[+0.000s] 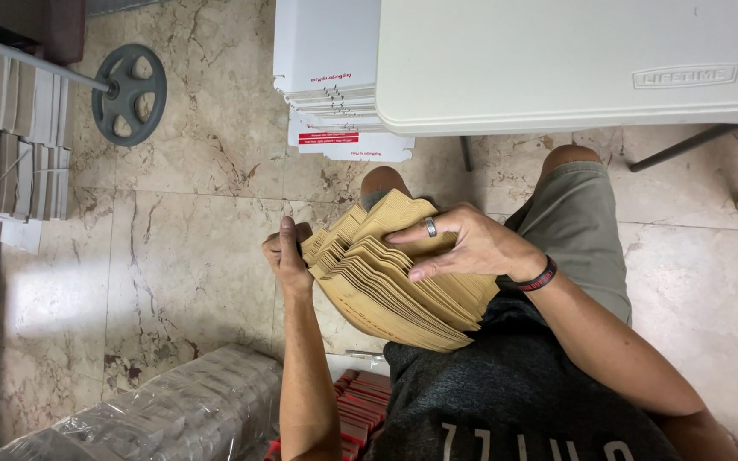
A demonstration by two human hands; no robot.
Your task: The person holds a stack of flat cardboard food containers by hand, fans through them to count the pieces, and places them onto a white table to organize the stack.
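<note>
Left hand [288, 253] clamped on the edge of a fanned stack of flat tan cardboard sleeves [395, 277] held over the lap, right hand [463, 243] with ring spread across its top, fingers curled onto it, then white flat boxes [326, 77] stacked beside a white folding table [574, 60], weight plate [130, 94] farther off.
</note>
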